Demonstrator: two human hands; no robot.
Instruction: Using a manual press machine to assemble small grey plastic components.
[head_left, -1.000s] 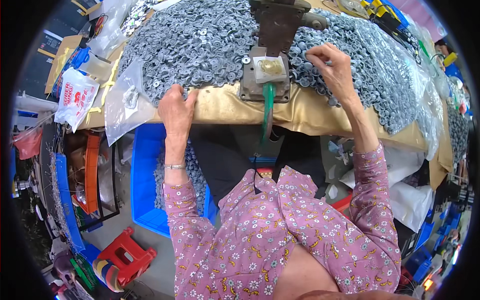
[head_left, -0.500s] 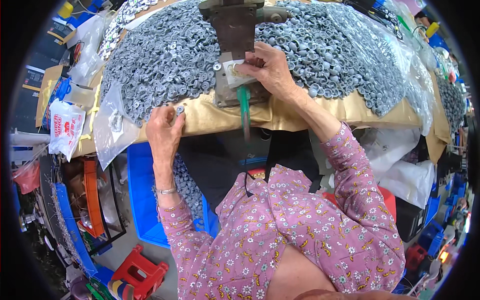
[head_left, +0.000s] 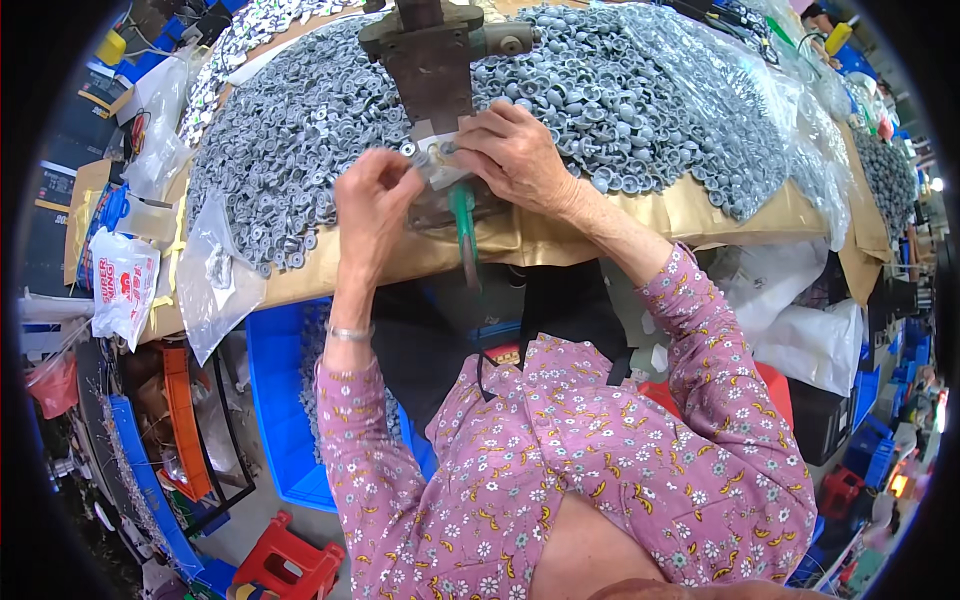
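A dark metal hand press (head_left: 433, 85) stands at the table's front edge, with a green handle (head_left: 465, 225) hanging below it. Under its head is a pale fixture plate (head_left: 445, 176). My left hand (head_left: 375, 205), smeared by motion, is closed beside the plate; a blurred small grey round part (head_left: 419, 160) shows at its fingertips. From the other side my right hand (head_left: 515, 160) reaches in, its fingers pinched at another small grey part (head_left: 447, 148) over the plate. Those fingers partly cover the plate's right side.
Behind the press lie a heap of grey ring-like parts (head_left: 290, 130) on the left and grey cup-shaped parts (head_left: 610, 90) on the right. Clear plastic sheeting (head_left: 760, 130) covers the far right. A blue bin (head_left: 275, 400) sits below, near a red stool (head_left: 285, 560).
My left hand has moved right and up from the table edge to the press, bringing a small grey part. My right hand stays at the plate. The whole view has shifted slightly.
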